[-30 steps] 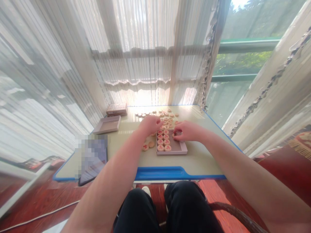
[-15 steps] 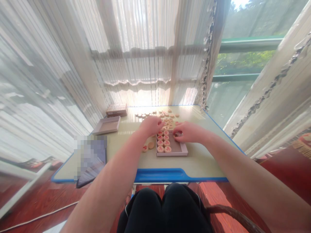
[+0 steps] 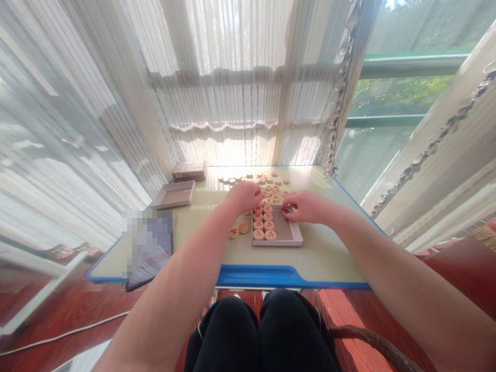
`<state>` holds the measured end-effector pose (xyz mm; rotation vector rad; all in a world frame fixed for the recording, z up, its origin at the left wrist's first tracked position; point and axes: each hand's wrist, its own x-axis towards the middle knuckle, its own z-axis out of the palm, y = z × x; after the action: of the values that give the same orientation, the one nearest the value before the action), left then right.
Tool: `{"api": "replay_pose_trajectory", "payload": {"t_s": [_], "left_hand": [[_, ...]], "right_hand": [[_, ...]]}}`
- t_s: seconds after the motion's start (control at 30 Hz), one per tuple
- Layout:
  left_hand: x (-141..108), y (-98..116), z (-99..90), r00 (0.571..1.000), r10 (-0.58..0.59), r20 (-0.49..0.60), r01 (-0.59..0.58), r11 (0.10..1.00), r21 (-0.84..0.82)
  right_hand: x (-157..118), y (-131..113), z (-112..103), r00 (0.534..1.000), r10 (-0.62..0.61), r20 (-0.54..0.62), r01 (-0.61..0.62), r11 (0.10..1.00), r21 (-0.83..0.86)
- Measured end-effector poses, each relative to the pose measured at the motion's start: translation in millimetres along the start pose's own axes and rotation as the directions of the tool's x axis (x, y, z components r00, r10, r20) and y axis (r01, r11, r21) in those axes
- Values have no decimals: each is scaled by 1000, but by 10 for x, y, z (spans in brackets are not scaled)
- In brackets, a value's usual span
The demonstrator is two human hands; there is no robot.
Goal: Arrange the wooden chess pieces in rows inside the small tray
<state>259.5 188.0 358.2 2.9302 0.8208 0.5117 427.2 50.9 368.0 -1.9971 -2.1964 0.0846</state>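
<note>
Round Chinese chess pieces with red characters fill two columns on the left side of a shallow open box [image 3: 277, 243]; one such piece [image 3: 270, 235] lies at its front. My right hand [image 3: 310, 206] is over the box's back right part, thumb and fingers closed around a chess piece [image 3: 287, 211] that is mostly hidden. At the box's back left corner, my left hand [image 3: 244, 197] is curled with its fingertips together, beside the loose pieces behind the box. What it holds, if anything, is hidden.
More pieces [image 3: 278, 182] are scattered toward the back of the blue-edged table [image 3: 329, 263]. Two loose pieces, one a blank-faced piece [image 3: 243, 228], lie left of the box. A box lid [image 3: 174, 195], a stacked box [image 3: 189, 170] and a tablet [image 3: 151, 253] occupy the left side.
The view has shifted slightly, so everything sits a little higher and farther right. Both hands stay in nearly the same places over the box, and the columns of pieces look the same.
</note>
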Motion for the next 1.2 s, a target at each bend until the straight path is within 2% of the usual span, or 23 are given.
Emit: {"api": "replay_pose_trajectory", "payload": {"t_s": [0.13, 0.23, 0.3, 0.37, 0.47, 0.53, 0.6, 0.67, 0.77, 0.9, 1.0, 1.1, 1.2], "left_hand": [[-3, -3, -3, 1000, -10, -3, 10, 1000, -1], [4, -38, 15, 999, -33, 12, 33, 999, 1], [15, -74, 34, 998, -65, 16, 65, 998, 11], [28, -108, 55, 996, -88, -18, 88, 996, 10], [43, -143, 90, 993, -93, -72, 91, 996, -23], [53, -164, 123, 994, -99, -39, 97, 994, -53], [69, -189, 167, 993, -110, 32, 112, 990, -83], [92, -216, 215, 991, -116, 65, 122, 987, -102], [134, -240, 273, 994, -83, 74, 90, 991, -102], [179, -229, 291, 984, -42, 171, 59, 994, -96], [206, -224, 275, 981, -72, 181, 87, 993, -77], [229, -232, 258, 974, -19, 225, 28, 999, -41], [211, -237, 248, 980, -21, 196, 39, 995, -88]], "right_hand": [[7, 24, 2, 1000, -9, -26, 11, 997, 81], [51, 127, 55, 987, 34, -155, -3, 981, 195], [109, 248, 134, 942, 113, -315, -34, 969, 246], [180, 386, 232, 871, 175, -460, -60, 965, 255], [275, 554, 359, 788, 268, -554, -169, 960, 223], [317, 616, 408, 766, 360, -533, -288, 933, 217], [342, 647, 433, 780, 443, -441, -385, 896, 221], [358, 662, 442, 796, 484, -364, -428, 875, 228], [368, 668, 439, 801, 499, -331, -445, 866, 228], [364, 651, 413, 832, 481, -277, -444, 876, 188], [362, 641, 395, 835, 478, -273, -449, 878, 163], [367, 656, 394, 838, 471, -276, -448, 882, 144], [371, 681, 402, 843, 459, -280, -434, 888, 149]]}}
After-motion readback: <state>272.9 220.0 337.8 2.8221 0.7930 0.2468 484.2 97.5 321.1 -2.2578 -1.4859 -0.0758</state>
